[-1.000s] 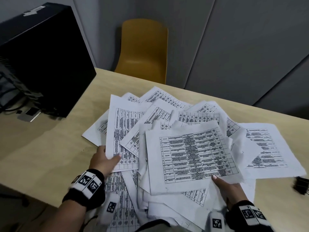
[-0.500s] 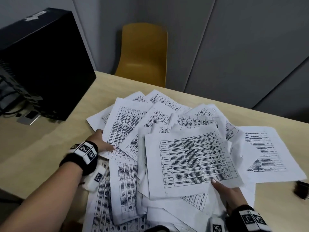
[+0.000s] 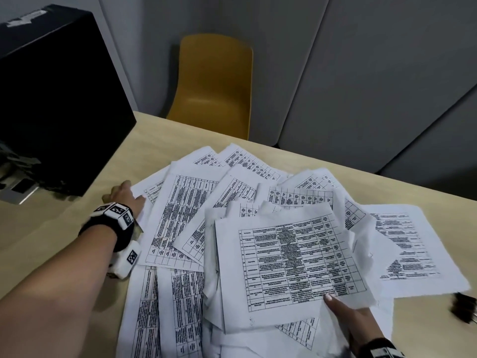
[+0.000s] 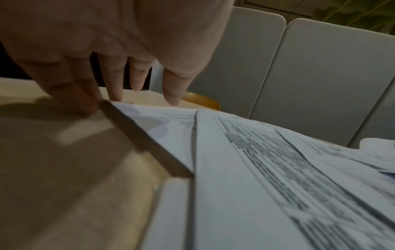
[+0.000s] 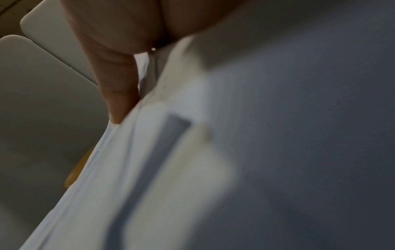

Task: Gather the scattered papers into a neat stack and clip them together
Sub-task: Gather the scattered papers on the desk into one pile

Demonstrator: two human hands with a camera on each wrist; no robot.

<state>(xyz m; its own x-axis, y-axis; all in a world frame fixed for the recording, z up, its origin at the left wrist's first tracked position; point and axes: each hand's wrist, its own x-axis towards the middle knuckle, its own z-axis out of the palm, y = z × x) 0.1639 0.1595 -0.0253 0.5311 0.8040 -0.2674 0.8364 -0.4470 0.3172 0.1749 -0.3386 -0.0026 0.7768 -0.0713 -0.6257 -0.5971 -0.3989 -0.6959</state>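
Printed paper sheets lie scattered in an overlapping pile on the light wooden table. My left hand reaches to the pile's far left corner. In the left wrist view its fingers are straight, tips down on the table and on a sheet corner. My right hand grips a bundle of sheets at its near right corner, thumb on top, fingers hidden beneath. The right wrist view shows one finger against the blurred paper edge. A black binder clip lies at the table's right edge.
A large black box stands on the table at the left, close to my left hand. A yellow chair sits behind the far table edge, in front of grey wall panels. Bare tabletop shows left of the pile.
My left hand has travelled away from me along the pile's left side to its far left corner. My right hand keeps its grip on the bundle in about the same spot.
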